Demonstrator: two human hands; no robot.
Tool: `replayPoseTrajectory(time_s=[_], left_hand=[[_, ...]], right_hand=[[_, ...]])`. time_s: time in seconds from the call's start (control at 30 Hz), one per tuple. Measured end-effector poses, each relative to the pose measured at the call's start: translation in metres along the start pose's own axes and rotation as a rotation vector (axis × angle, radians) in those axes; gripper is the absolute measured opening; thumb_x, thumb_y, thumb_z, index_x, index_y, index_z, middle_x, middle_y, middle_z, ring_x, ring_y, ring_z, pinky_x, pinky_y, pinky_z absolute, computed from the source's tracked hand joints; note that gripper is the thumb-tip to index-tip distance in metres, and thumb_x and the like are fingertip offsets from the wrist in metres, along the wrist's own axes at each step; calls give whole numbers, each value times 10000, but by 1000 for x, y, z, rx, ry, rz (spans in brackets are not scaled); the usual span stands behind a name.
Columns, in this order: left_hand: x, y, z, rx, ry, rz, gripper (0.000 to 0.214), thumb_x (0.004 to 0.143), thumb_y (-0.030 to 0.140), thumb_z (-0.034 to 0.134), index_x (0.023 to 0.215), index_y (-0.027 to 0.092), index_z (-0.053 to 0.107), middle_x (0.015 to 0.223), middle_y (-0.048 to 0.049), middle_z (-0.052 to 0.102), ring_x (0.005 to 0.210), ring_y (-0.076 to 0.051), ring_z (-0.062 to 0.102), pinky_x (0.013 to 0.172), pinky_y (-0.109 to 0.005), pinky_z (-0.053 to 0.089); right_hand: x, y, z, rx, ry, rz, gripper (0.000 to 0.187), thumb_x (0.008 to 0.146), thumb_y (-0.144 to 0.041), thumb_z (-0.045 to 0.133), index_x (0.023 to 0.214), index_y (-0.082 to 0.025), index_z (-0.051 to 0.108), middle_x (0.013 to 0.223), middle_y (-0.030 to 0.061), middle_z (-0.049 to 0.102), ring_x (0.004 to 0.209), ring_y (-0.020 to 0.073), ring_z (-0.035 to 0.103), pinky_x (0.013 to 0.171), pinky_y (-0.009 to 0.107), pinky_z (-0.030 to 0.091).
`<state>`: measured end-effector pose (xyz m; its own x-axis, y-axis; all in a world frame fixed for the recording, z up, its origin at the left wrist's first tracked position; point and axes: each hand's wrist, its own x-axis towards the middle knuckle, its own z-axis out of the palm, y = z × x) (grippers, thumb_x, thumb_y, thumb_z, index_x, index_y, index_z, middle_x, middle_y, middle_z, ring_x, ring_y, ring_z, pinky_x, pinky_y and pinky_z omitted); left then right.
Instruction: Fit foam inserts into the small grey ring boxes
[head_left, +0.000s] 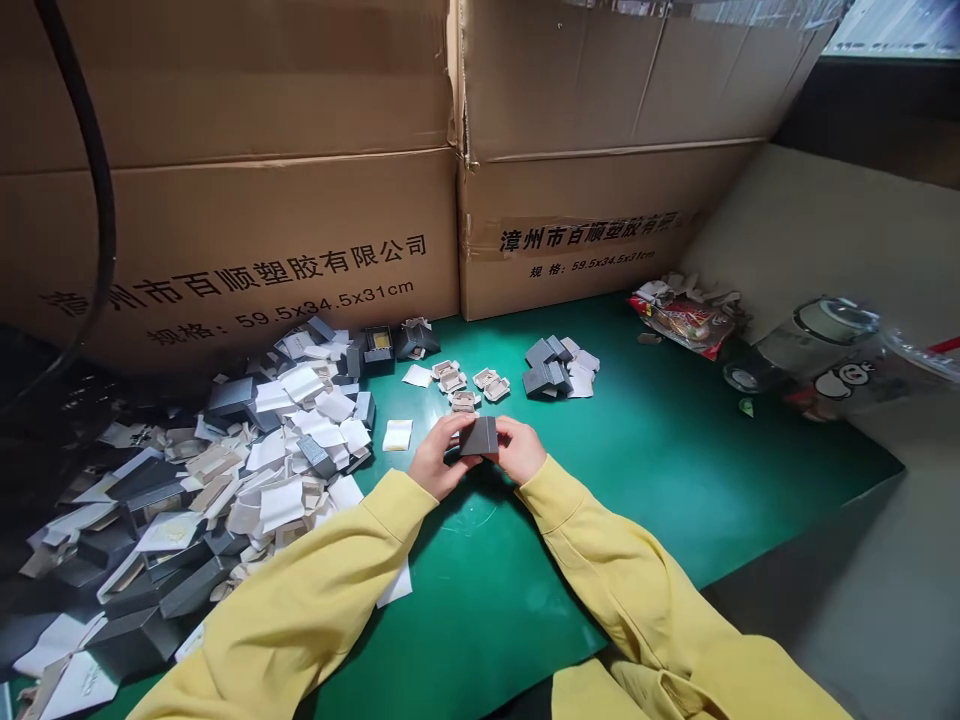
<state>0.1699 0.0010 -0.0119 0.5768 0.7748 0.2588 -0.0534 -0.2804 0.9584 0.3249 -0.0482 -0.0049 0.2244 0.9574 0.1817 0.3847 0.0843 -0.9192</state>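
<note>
A small dark grey box [478, 437] is held between my two hands above the green tabletop. My left hand [444, 458] closes on its left side, fingers on the top edge and along the underside. My right hand [521, 450] grips its right end. Just beyond the box lie several small beige cardboard inserts [491, 385]. A white card [397, 435] rests left of my left hand. Farther back on the right sits a small stack of grey boxes [547, 367] with white cards [582, 370] beside it.
A large heap of grey boxes, white cards and inserts [281, 505] covers the left side. Big cardboard cartons [300, 230] stand along the back. At the right are a red snack packet [682, 320], a clear bottle [802, 340] and a plastic cup [892, 375]. A black cable [97, 190] hangs at upper left.
</note>
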Motion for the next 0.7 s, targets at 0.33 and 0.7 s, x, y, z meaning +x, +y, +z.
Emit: replayPoseTrajectory(time_s=[0.33,0.7], left_hand=[[1,6,0,-34,-14,-7,440,615,200,740,1037,227,620,1187,-127,531,1158,-283,466,899,-429,465],[3,3,-2,180,-5,-33,532,651,288,712,1160,235,567,1281,-95,496,1241,-292,392,935,-427,456]], right_hand=[[-2,-5,4,5,46,-17,118,629,-179,493,512,-179,508,553,-26,417,542,100,400,498,220,362],[-2,-2,7,136,13,150,276,670,-208,502,943,-210,465,850,7,545,572,97,500,426,202,430]])
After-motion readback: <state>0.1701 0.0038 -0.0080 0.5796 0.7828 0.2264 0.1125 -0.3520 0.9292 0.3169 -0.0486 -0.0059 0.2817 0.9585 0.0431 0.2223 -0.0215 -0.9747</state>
